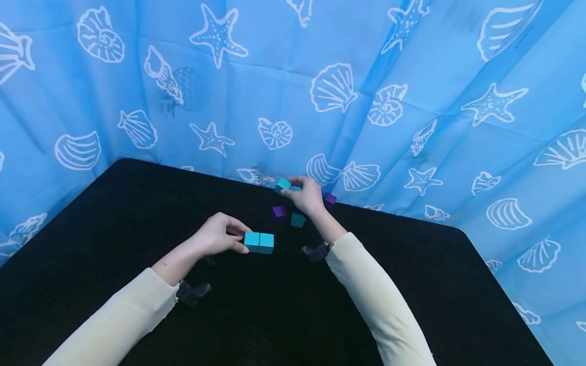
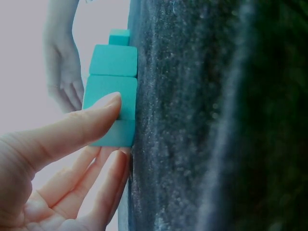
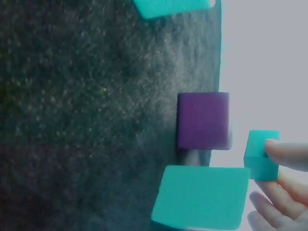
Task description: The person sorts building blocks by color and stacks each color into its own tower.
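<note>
Two teal blocks stand side by side on the black table, the left block [image 1: 251, 242] touching the right block [image 1: 266, 243]. My left hand [image 1: 218, 235] pinches the left one from its near end; in the left wrist view the thumb [image 2: 98, 115] lies across its face. Farther back, my right hand [image 1: 305, 195] holds another teal block [image 1: 282, 185] between thumb and fingers. That block [image 3: 262, 155] appears raised off the table in the right wrist view. Below the right hand lie a loose teal block [image 1: 298, 220] and a purple block [image 1: 279, 211].
A second purple block [image 1: 329, 199] sits near the table's back edge, partly behind the right hand. The black table [image 1: 256, 315] fills the foreground. A blue curtain [image 1: 284, 91] with white shells and starfish hangs right behind it.
</note>
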The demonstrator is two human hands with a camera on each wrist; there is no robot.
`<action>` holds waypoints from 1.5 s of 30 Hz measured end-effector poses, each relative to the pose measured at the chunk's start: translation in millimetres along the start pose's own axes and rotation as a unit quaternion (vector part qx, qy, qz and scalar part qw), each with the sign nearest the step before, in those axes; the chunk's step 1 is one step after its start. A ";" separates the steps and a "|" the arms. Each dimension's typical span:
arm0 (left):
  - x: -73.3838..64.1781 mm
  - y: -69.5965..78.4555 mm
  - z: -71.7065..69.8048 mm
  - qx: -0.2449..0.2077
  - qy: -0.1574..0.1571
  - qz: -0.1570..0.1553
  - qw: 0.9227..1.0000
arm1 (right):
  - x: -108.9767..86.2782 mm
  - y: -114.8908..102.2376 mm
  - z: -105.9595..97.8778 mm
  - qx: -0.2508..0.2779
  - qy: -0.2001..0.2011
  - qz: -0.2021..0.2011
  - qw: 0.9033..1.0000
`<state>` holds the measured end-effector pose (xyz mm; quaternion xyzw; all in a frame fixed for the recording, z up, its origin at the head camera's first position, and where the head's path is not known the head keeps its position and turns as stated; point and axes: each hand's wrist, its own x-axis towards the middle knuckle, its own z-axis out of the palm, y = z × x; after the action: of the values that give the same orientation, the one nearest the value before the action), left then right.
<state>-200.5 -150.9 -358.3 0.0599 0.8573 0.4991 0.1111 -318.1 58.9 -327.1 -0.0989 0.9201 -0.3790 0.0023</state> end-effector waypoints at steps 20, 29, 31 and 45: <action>0.6 -2.5 -0.5 0.003 -0.001 0.008 1.000 | -39.2 -11.0 -3.7 0.089 0.000 -0.058 0.994; 0.1 -1.2 -1.2 -0.002 -0.006 0.014 1.000 | -60.5 -11.5 -1.5 0.119 -0.034 -0.091 0.988; -0.2 -0.5 -1.5 -0.002 -0.008 0.014 1.000 | -63.4 -10.3 -0.6 0.122 -0.041 -0.098 0.987; 0.0 -1.2 -2.1 0.000 -0.011 0.022 1.000 | -78.5 -2.5 2.5 0.138 -0.106 -0.124 0.977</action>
<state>-201.0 -153.3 -358.3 0.0842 0.8546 0.5006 0.1094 -240.5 69.9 -332.6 -0.2505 0.8342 -0.4867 0.0668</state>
